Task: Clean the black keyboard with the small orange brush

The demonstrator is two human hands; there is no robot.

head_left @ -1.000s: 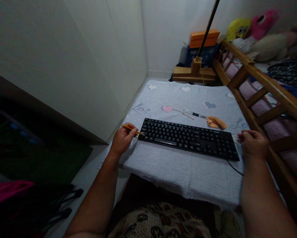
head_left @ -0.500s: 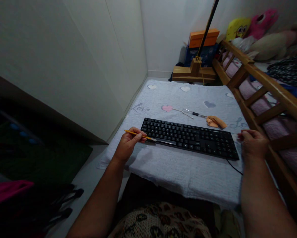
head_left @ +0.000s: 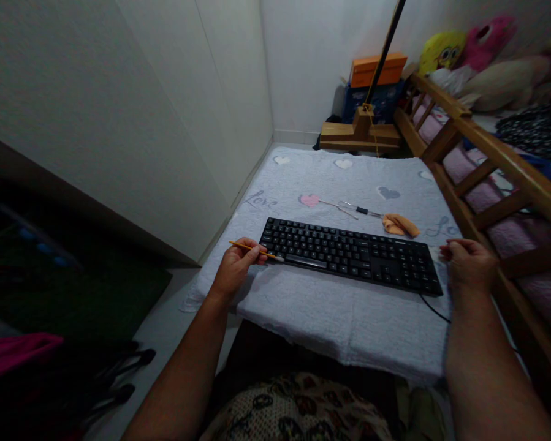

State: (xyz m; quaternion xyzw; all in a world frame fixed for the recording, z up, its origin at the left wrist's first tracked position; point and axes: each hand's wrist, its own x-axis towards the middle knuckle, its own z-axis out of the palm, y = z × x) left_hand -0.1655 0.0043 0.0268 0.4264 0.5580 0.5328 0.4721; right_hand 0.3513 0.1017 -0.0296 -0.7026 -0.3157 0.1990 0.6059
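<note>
Head view shows both forearms stretched forward and well apart, the left hand (head_left: 241,260) pinching a slim yellow brush (head_left: 271,255) with its pale tip at the near-left edge of the black, many-keyed keyboard (head_left: 325,248) between the hands. Whether the curled right hand (head_left: 468,260) grips anything, I cannot tell. Beyond them lies crumpled orange fabric (head_left: 400,225) on textured, heart-patterned cloth (head_left: 298,306); a wooden rail (head_left: 509,147) stands near the right hand.

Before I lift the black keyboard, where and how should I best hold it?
Probably by the two short ends, from left and right, because the black keyboard is long, narrow and flat. The right hand is beside one end; the left hand pinches a slim paintbrush, which should go down first. Avoid the cable at the near edge.
</note>
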